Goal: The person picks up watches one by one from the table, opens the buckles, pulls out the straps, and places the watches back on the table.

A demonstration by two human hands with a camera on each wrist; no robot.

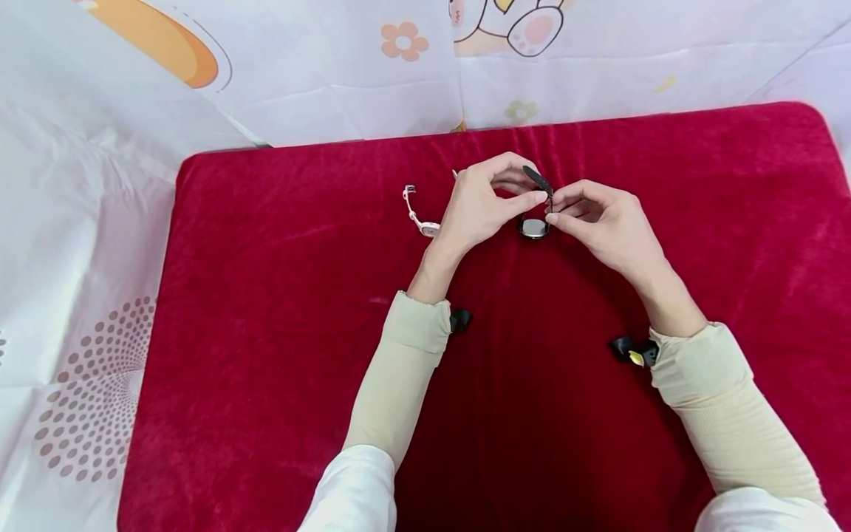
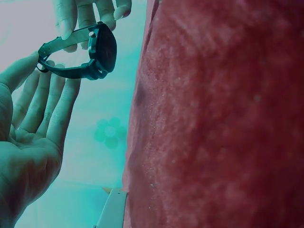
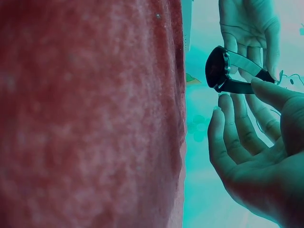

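Note:
A dark wristwatch (image 1: pixel 534 227) with a round face hangs just above the red velvet mat (image 1: pixel 286 310), held between both hands. My left hand (image 1: pixel 527 193) pinches one strap end with thumb and forefinger; the left wrist view shows the thumb on the strap of the watch (image 2: pixel 100 48) and the other fingers (image 2: pixel 52 109) straight behind it. My right hand (image 1: pixel 557 211) pinches the strap from the other side. In the right wrist view its thumb (image 3: pixel 268 90) lies on the band of the watch (image 3: pixel 219 69).
A pale pink watch (image 1: pixel 416 213) lies on the mat just left of my left hand. The mat rests on a white printed cloth (image 1: pixel 80 192) that surrounds it. Small black wrist cameras (image 1: pixel 460 319) sit at both cuffs.

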